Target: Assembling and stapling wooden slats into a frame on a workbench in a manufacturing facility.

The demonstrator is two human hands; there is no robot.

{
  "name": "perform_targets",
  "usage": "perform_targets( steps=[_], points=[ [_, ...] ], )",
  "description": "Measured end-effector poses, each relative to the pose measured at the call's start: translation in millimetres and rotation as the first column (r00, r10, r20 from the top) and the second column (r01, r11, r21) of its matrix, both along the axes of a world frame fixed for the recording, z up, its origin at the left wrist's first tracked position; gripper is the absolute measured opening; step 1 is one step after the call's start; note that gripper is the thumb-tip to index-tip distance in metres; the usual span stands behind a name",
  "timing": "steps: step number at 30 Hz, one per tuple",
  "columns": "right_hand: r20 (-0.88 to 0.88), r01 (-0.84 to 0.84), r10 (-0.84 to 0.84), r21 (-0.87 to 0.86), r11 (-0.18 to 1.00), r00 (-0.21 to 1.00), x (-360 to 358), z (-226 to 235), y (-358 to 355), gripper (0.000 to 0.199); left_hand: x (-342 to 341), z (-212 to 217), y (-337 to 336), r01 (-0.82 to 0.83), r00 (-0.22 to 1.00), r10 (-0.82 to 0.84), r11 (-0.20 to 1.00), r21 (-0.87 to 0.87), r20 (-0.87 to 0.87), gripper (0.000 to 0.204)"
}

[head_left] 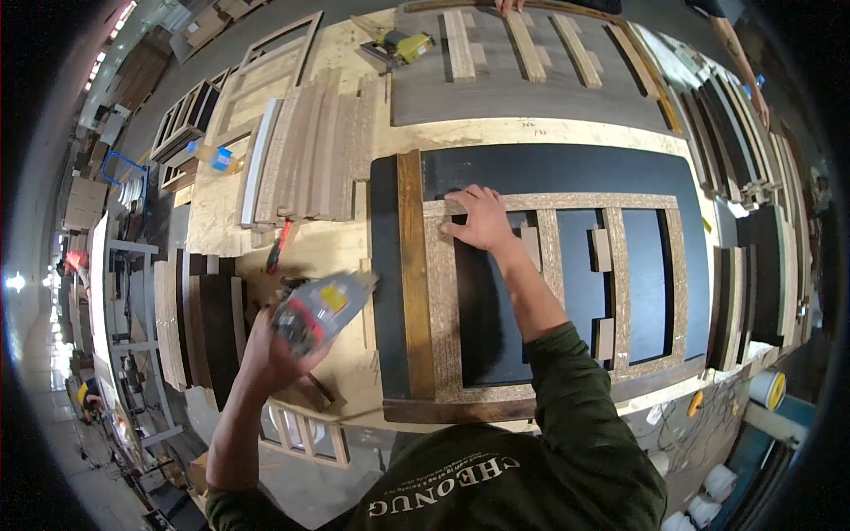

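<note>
Particleboard strips, rough and speckled tan, form the ladder-shaped frame (553, 292) that I see lying flat on a smooth dark panel (567, 173). I count two long rails and four cross strips, plus about four short blocks fixed between them. The frame's long axis runs left to right across the view, and a darker brown wooden strip (412, 274) lies just beside its left end, running near to far. My right hand (476, 219) rests on the far-left corner of the frame, fingers spread narrow and pressed flat against the particleboard, holding nothing. My left hand (270, 354) is clenched around a nail gun (320, 305), a blurred grey body with red and yellow patches; its long axis tilts from lower left to upper right, nose toward the frame, and it hangs over the bench (328, 239) just left of the dark panel. A stack of grey and brown boards (310, 150) lies on the pale bench farther left. At the far side sits a second grey panel (531, 88) carrying four light slats, with a yellow-green power tool (398, 46) near its left edge.
</note>
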State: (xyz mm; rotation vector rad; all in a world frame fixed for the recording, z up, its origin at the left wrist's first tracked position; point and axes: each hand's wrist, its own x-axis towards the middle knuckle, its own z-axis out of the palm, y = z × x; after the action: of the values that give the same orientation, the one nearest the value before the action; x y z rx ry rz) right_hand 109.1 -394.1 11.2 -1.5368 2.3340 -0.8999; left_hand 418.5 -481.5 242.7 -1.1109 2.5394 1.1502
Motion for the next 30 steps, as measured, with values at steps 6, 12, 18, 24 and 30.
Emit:
perform_targets(
  steps=[6,12,18,24,30],
  points=[
    [0.091,-0.038,0.032,0.07,0.997,0.995,-4.2,3.9,1.4,0.05,-114.6,-37.3,-18.3,-0.032,0.999,0.028,0.99,0.137,0.029,0.033],
    [0.037,0.081,-0.092,0.235,0.969,0.995,-3.8,25.5,0.0,0.056,-149.1,-81.6,-47.1,0.043,0.998,-0.049,0.992,0.119,0.049,0.034],
    [0.07,0.122,-0.139,0.213,0.969,0.988,-5.5,17.1,1.0,0.059,-159.9,-103.9,-56.6,0.075,0.989,-0.086,0.993,0.092,0.12,0.035],
    [0.046,0.117,-0.125,0.145,0.982,0.991,-4.5,19.4,5.9,0.059,-166.1,-112.0,-58.9,0.042,0.992,-0.037,0.998,-0.041,0.119,0.031],
    [0.06,0.1,-0.109,0.139,0.985,0.992,-6.0,14.3,6.5,0.06,-171.6,-110.7,-55.2,0.115,0.983,-0.101,0.99,-0.086,0.153,0.029]
  ],
)
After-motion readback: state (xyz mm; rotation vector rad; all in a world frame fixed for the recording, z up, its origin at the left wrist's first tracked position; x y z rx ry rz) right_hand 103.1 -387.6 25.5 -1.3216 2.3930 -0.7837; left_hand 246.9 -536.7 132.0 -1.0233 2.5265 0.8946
